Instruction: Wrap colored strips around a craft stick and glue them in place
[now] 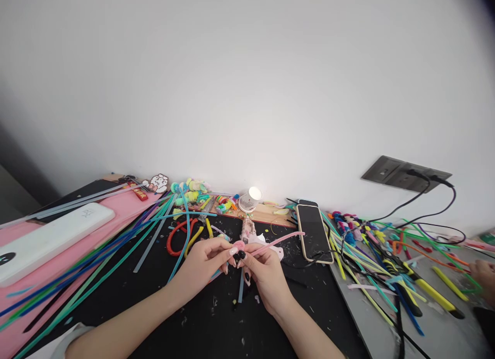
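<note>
Above the black tabletop, my left hand (204, 268) and my right hand (268, 274) meet with fingertips pinched together. Between them is a pink pipe cleaner (284, 239), its near end curled into a small coil by my left fingertips. Its free end sticks out past my right hand toward the phone. Both hands are closed on it. Dark nails show on my right fingers. A blue strip (241, 287) lies under my hands. Just behind my left hand are red-handled scissors (169, 244) and yellow pipe cleaner pieces (194, 240).
A phone (315, 232) lies right of my hands. Yellow-black pliers (436, 294) sit among loose pipe cleaners; another person's hand (483, 276) is at the right edge. Long pipe cleaners and a white case (58, 240) cover the left. A lit lamp (251, 198) stands by the wall.
</note>
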The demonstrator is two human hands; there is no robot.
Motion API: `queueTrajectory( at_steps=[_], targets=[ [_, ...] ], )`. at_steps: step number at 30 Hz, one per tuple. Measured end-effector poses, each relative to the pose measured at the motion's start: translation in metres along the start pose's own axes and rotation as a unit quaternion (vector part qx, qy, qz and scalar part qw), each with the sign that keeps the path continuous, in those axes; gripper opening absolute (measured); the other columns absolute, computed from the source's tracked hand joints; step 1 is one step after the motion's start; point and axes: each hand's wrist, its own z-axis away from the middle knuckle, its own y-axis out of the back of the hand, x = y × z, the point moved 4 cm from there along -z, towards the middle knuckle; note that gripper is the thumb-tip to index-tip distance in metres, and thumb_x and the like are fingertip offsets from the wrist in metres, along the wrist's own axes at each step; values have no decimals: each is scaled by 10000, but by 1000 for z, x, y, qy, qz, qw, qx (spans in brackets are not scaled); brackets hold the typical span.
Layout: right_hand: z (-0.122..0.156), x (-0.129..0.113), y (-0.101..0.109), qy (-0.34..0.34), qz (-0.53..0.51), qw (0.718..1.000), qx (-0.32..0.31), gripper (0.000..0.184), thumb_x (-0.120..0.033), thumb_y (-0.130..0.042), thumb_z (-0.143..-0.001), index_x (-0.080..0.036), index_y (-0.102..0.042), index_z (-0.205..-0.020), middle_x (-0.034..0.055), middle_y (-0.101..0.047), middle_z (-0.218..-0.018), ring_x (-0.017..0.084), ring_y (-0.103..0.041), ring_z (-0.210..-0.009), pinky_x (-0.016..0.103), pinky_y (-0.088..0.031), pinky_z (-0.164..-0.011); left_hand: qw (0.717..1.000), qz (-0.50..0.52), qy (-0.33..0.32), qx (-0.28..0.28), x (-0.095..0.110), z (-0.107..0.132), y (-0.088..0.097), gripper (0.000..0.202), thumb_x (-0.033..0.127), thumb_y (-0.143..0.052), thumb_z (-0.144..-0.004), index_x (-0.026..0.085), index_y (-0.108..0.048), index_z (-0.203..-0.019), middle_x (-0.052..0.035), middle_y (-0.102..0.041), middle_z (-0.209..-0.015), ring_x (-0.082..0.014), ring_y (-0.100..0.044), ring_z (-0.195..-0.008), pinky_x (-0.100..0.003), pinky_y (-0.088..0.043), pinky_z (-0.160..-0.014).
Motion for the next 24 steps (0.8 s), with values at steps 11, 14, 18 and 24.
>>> queueTrajectory(
  at_steps=[11,14,18,24],
  targets=[
    [1,-5,-2,7,2,1000,-16,242,-388,-822,-668,-176,-735,-747,-29,-653,-578,64,-426,-438,181,-310,-417,1000,8,-13,-20,-2,0,-1,269,386,-575,-885,163,-674,-770,11,-607,-711,-108,-553,-560,-247,-447,-599],
    [2,-5,-3,7,4,1000,-17,241,-391,-820,-668,-180,-733,-745,-31,-649,-578,67,-418,-434,184,-307,-410,1000,16,-15,-22,-5,0,-1,266,396,-578,-891,167,-683,-806,10,-613,-726,-106,-555,-562,-246,-452,-601],
    [2,-5,-3,8,2,1000,-15,225,-377,-824,-669,-183,-741,-748,-28,-654,-579,66,-424,-446,183,-305,-427,999,27,-8,-22,-6,-1,0,256,406,-594,-880,168,-687,-868,8,-618,-722,-106,-551,-547,-242,-455,-576],
    [3,-6,-4,11,2,1000,-20,200,-369,-819,-684,-192,-749,-745,-28,-650,-574,67,-425,-453,187,-293,-436,999,45,9,-16,-5,1,-1,288,434,-601,-875,184,-639,-1014,2,-657,-741,-111,-556,-539,-241,-461,-560]
  ],
)
